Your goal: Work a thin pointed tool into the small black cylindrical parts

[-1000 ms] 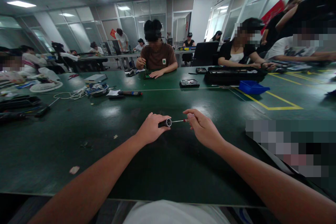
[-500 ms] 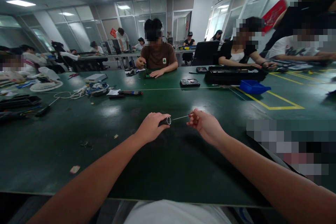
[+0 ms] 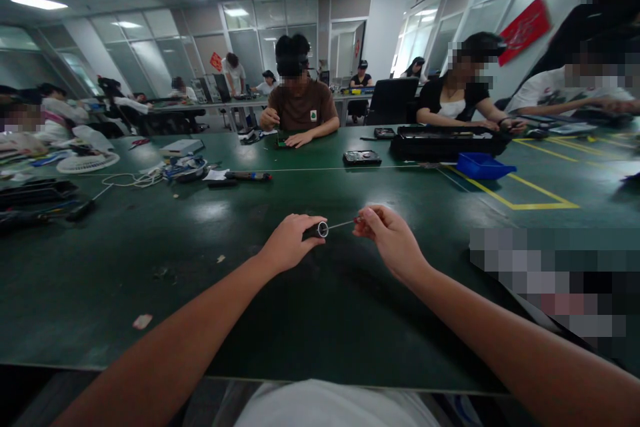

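A dark cylinder with a bright ring at its end (image 3: 323,230) is gripped in my left hand (image 3: 290,243), its open end turned to the right. My right hand (image 3: 390,237) pinches the small reddish end of a thin metal rod (image 3: 341,224). The rod's other end reaches the ringed opening; whether it goes inside is too small to tell. Both hands are above the green table (image 3: 310,333), a short gap apart.
A blue tray (image 3: 483,165) and a long black case (image 3: 447,143) are at the back right. A black device (image 3: 361,157), a pen-like tool (image 3: 250,176) and bundled cables (image 3: 185,170) lie across the table. A person in brown (image 3: 303,107) sits opposite.
My right hand has shifted slightly left, its fingers turned a little, and less of the rod shows between the hands. The left hand has hardly moved.
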`<state>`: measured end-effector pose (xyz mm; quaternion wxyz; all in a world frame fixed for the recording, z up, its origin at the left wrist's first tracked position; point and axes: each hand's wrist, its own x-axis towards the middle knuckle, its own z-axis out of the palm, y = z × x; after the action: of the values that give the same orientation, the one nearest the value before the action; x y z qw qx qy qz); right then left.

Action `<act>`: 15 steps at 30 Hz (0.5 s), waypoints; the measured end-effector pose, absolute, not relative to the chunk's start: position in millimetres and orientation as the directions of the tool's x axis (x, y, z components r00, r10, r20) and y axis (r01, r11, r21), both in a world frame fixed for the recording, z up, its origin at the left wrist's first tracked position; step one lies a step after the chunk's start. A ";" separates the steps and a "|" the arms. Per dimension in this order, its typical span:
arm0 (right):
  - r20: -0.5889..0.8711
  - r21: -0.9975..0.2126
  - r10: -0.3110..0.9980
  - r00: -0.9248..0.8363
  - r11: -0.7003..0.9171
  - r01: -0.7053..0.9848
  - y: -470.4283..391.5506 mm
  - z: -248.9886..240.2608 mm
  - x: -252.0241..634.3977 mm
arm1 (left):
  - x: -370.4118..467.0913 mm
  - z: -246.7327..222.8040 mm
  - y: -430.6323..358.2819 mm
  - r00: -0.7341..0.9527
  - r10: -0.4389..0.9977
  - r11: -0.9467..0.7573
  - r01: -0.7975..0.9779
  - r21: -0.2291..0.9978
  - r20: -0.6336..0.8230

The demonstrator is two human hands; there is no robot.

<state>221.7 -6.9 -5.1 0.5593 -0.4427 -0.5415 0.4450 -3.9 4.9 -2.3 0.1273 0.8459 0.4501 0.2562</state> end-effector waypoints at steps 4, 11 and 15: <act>0.262 -0.962 0.965 0.004 0.261 0.076 -10.8 0.3 222.9 | -4.1 -4.1 5.4 0.460 0.827 -0.562 0.693 0.451 0.322; 0.382 -0.816 0.923 -0.044 0.359 0.453 -22.6 11.0 225.5 | -2.0 -3.2 3.6 0.440 0.838 -0.545 0.681 0.490 0.321; 0.496 -0.736 0.857 -0.140 0.500 0.456 -27.8 11.4 224.4 | -0.1 -0.5 1.4 0.427 0.845 -0.535 0.681 0.500 0.321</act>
<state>224.4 -27.8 11.4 0.4741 -0.4531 -0.7248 0.2114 -0.1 1.4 -0.5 0.1490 0.8316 0.4588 0.2753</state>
